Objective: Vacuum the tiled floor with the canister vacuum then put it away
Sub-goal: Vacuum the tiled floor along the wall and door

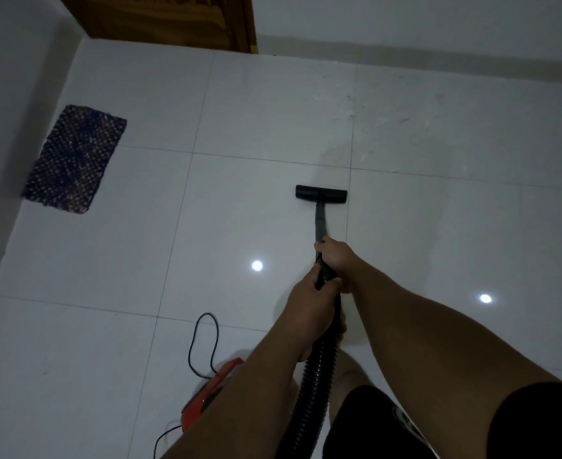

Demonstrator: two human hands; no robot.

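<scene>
Head view: both hands grip the slim black vacuum wand (320,223), right hand (334,260) ahead of left hand (309,301); its flat black floor nozzle (321,194) rests on glossy white tiled floor (239,210), orange canister (206,392) behind, lower left.

Your single head camera looks forward and steeply down from standing height at the tiled floor (239,226), wooden door (160,18) far off at 11 o'clock.

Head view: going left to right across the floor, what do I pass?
Woven mat → looped power cord → red canister vacuum → floor nozzle, with both hands on the wand behind it → dusty patch of tiles.
</scene>
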